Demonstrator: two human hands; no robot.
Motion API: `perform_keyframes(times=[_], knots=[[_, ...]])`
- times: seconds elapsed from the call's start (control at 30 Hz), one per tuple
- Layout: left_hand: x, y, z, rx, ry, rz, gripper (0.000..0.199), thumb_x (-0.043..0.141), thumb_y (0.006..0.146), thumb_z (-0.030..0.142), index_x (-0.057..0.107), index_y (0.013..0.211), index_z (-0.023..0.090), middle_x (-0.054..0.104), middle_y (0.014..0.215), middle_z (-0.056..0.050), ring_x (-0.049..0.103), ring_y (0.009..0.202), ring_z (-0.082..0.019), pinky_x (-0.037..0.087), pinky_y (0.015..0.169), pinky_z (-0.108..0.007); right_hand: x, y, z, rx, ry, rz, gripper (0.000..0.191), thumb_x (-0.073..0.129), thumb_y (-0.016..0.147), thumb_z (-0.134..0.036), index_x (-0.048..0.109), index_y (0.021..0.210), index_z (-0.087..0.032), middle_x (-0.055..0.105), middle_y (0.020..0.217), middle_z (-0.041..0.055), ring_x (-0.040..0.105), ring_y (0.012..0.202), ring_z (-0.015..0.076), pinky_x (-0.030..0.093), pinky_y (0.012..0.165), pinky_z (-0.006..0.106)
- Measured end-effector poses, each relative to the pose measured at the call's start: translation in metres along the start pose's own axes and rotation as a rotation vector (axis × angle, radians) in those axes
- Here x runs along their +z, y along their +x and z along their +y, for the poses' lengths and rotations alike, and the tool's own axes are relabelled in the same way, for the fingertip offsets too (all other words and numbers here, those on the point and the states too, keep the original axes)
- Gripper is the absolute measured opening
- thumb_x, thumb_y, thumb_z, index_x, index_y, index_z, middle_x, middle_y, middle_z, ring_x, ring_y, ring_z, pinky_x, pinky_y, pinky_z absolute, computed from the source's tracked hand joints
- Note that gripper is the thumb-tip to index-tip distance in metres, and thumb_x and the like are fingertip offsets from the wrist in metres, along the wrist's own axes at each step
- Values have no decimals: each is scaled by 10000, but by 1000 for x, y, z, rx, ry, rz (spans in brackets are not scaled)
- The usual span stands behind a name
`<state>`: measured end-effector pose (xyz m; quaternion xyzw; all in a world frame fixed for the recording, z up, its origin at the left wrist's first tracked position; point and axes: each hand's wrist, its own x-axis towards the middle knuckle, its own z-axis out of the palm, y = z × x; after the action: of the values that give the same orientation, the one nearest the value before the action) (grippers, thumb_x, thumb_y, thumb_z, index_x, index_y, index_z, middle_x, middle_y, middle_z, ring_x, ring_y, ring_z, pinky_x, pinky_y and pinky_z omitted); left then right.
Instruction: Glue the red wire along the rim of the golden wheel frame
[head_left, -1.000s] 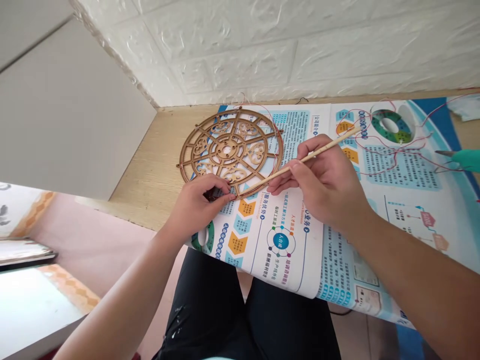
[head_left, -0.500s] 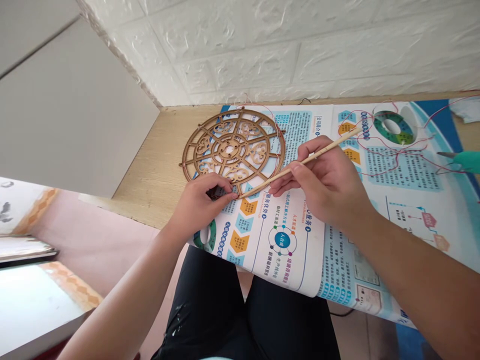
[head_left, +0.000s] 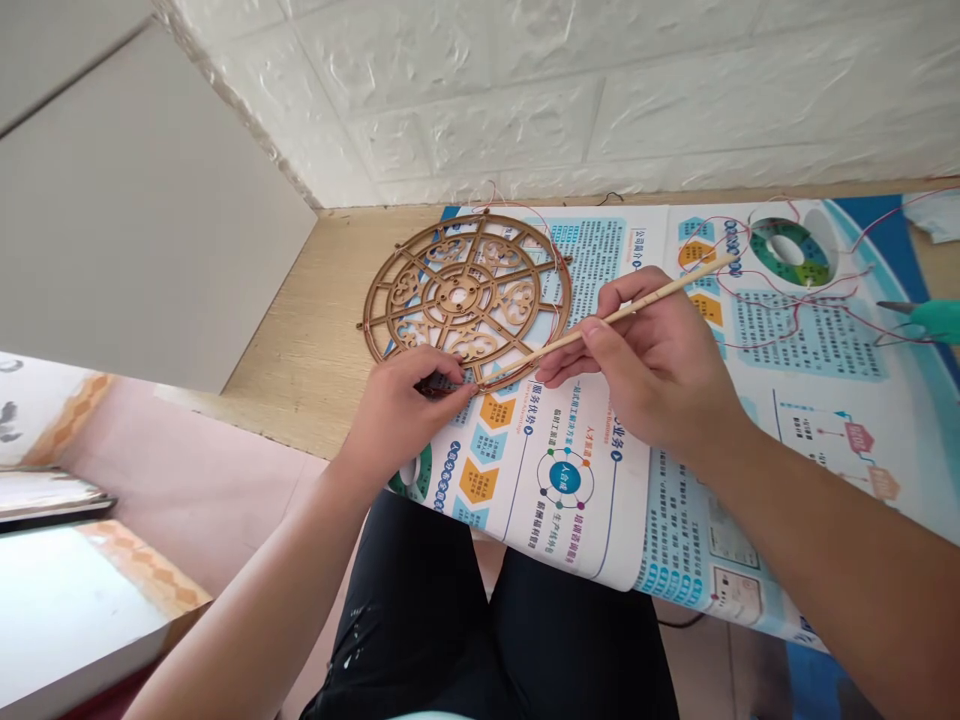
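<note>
At the near rim of a brown, round openwork wheel [head_left: 442, 292] with spokes and scrolled cut-outs, very little has changed over the last second: both hands hold almost the same place. The left hand [head_left: 401, 400] pinches the rim between thumb and fingers; the right hand [head_left: 660, 370] grips a thin, pale wooden stick [head_left: 630, 309], its lower tip at the rim just beside the left thumb, its upper end shifted only slightly. Such stillness suggests careful work on one spot; whatever lies under the left hand's grasp is too hidden to tell.

The wheel lies partly on a blue-and-white printed sheet [head_left: 615, 540] and partly over a pale wooden tabletop [head_left: 300, 330]. To the right, strands of thin red thread [head_left: 797, 320] curl across the sheet, near a pointed tool with a teal handle [head_left: 934, 320]. Behind rises a white wall with a raised brick pattern [head_left: 525, 120]; a flat grey-white panel [head_left: 150, 220] stands at the left, above a pinkish floor [head_left: 187, 440].
</note>
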<state>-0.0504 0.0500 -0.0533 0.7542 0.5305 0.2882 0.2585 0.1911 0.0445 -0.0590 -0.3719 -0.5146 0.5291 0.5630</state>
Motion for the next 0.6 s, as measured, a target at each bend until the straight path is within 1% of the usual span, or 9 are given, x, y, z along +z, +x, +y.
perform_keyframes(times=[0.17, 0.3, 0.47, 0.6], knots=[[0, -1, 1, -4, -10, -2, 121, 779, 841, 241, 685, 771, 211, 759, 936, -5, 715, 985, -170, 518, 796, -275, 1, 0, -1, -13, 7, -18, 302, 726, 961, -424, 459, 931, -287, 686, 682, -47, 750, 658, 185, 659, 633, 334], [-2, -2, 0, -1, -27, -20, 87, 769, 854, 244, 697, 812, 220, 765, 973, 4, 704, 936, -152, 522, 798, -278, 0, -1, -1, -32, -9, -19, 241, 696, 987, -359, 469, 949, -287, 650, 678, -52, 727, 640, 173, 663, 644, 339], [-3, -1, -1, -14, -49, -32, 67, 764, 855, 234, 703, 828, 226, 765, 987, 13, 699, 943, -145, 523, 804, -269, -1, -2, 0, -42, -46, -21, 194, 657, 1007, -306, 473, 950, -289, 640, 691, -41, 725, 656, 174, 659, 627, 327], [-1, -1, 0, -45, -62, -14, 94, 786, 831, 234, 696, 807, 221, 762, 974, 10, 695, 922, -147, 522, 794, -274, -1, -2, -1, -61, -40, -5, 196, 658, 1008, -310, 469, 960, -283, 637, 688, -49, 731, 652, 171, 642, 584, 300]])
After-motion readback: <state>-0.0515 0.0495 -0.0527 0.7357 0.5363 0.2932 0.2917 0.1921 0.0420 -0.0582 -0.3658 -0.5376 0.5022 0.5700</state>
